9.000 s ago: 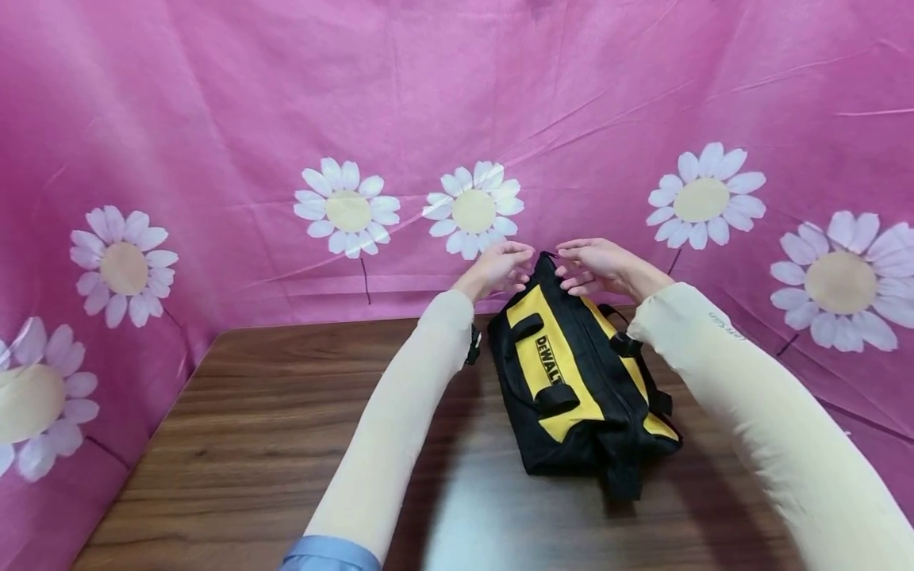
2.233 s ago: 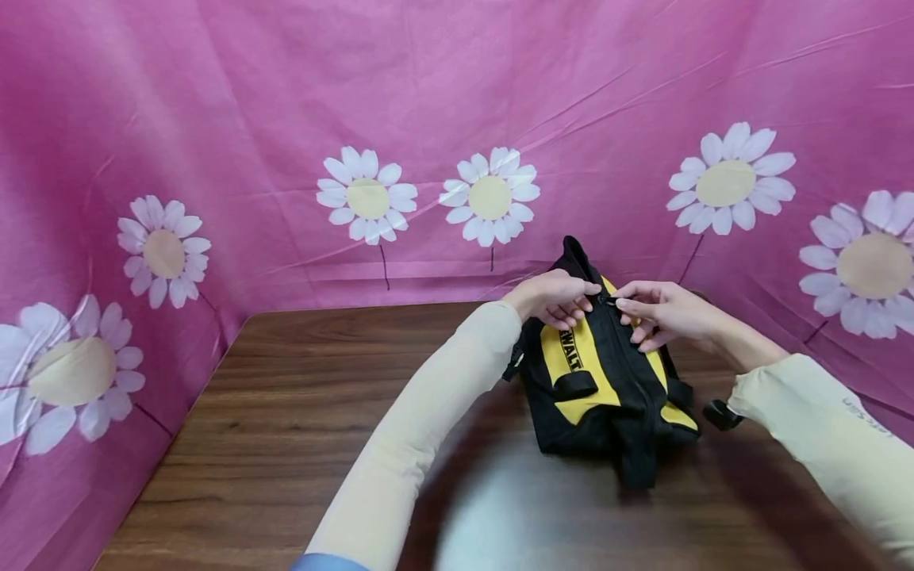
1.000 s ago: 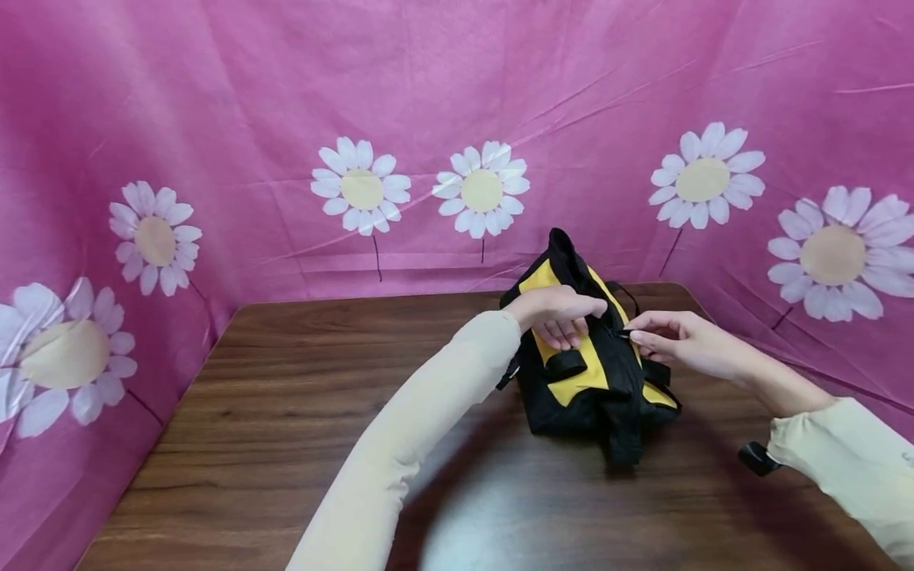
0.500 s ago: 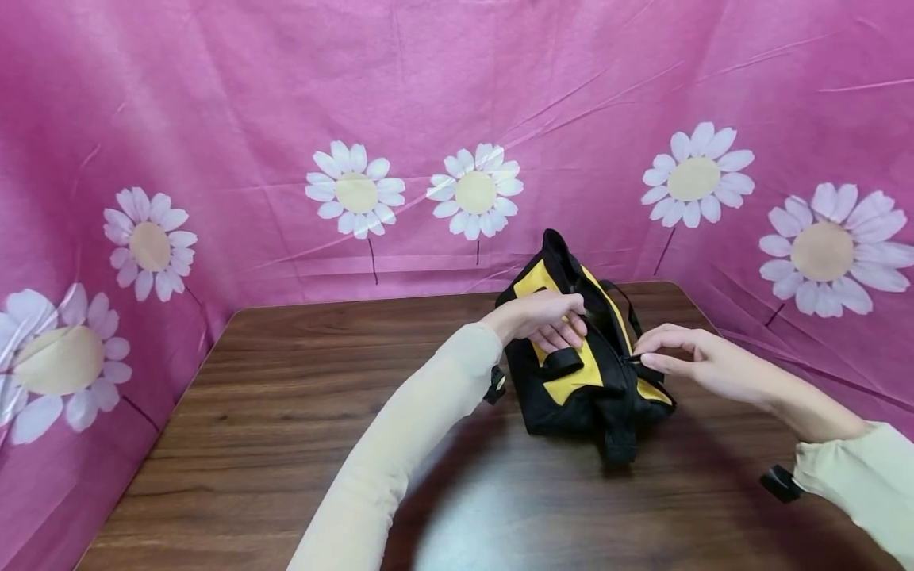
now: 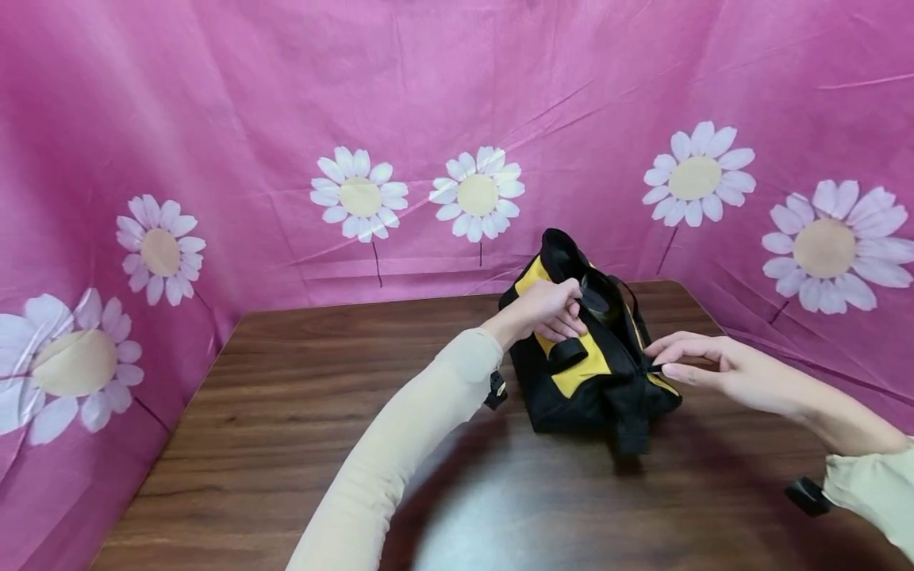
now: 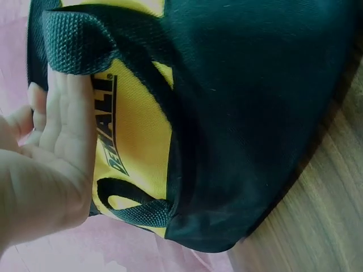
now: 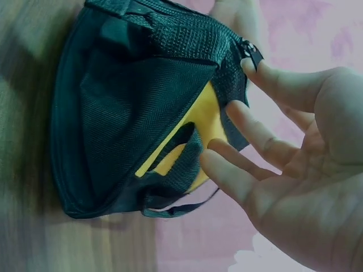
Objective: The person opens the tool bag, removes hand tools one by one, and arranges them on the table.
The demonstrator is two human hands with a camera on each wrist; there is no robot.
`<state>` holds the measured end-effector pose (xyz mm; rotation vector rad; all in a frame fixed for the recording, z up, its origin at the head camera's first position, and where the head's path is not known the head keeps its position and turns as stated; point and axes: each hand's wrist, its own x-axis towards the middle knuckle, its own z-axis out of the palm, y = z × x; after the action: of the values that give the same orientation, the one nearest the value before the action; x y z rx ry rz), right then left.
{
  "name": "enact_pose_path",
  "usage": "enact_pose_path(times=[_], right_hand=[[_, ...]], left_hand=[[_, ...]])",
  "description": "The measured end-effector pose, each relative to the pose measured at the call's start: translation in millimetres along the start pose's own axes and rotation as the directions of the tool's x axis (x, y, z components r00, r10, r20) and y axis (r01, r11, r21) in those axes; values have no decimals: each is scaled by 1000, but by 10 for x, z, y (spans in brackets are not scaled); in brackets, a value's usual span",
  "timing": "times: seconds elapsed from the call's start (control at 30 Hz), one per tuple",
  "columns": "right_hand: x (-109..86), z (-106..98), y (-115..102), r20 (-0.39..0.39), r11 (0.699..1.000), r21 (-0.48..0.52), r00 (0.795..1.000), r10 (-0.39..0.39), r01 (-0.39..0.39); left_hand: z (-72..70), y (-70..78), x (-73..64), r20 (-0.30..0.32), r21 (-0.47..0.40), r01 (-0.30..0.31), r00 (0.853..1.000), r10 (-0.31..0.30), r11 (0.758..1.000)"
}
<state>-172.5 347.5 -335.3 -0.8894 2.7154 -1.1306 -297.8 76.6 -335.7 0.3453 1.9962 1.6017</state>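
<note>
A black and yellow DeWalt tool bag [image 5: 585,373] stands on the table with its top gaping at the far end. My left hand [image 5: 546,309] holds the left edge of the opening between thumb and index finger. In the left wrist view, its other fingers lie against the yellow side by the strap handle [image 6: 79,42]. With thumb and index finger, my right hand [image 5: 728,369] pinches the zipper pull [image 7: 255,55] near the bag's close end. Inside the opening, a dark rounded thing [image 5: 594,300] shows partly; its kind is unclear.
The bag rests on a brown wooden table [image 5: 300,396], toward its right rear. A pink cloth [image 5: 428,79] with printed daisies hangs behind and at both sides. A black strap handle [image 5: 631,305] stands up on the bag's right side.
My right hand has drawn the zipper pull from the bag's far end to its near end. The top has parted wider, exposing the inside, while my left hand has moved to the left edge.
</note>
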Motion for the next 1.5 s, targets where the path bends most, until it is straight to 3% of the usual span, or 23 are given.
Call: enact_pose_path(times=[0.2,0.3,0.37,0.43,0.53,0.67,0.8,1.07,1.23,1.37,1.5], right_hand=[[-71,-3,-26,2,1000,-6,1000,9,-9],[-66,27,-33,44,999,19,999,30,-31],[-70,46,-31,64,998,33,997,43,-45],[-78,66,-20,59,998,39,997,48,-51],[-98,93,10,51,998,40,998,37,-40],[-120,118,54,42,998,54,999,9,-11],[-132,123,73,35,998,60,999,-13,11],[-133,113,91,50,998,61,998,-31,28],[-139,114,121,56,999,53,998,-11,8],[-155,119,147,73,995,35,992,-101,99],[-183,112,168,128,985,59,978,-166,160]], left_hand=[[69,-11,-60,-25,-8,-14,1000,13,1000],[142,20,-169,42,41,43,998,-45,998],[225,47,-255,119,109,100,986,-113,989],[324,63,-333,202,194,138,963,-177,971],[458,56,-403,262,257,160,938,-228,953],[529,-3,-421,237,233,156,948,-212,960],[516,-31,-422,200,266,158,956,-215,951],[566,11,-410,209,346,153,949,-235,926],[610,3,-395,250,283,147,943,-221,948],[619,-22,-392,273,195,171,936,-221,966],[583,-27,-453,291,153,123,943,-164,980]])
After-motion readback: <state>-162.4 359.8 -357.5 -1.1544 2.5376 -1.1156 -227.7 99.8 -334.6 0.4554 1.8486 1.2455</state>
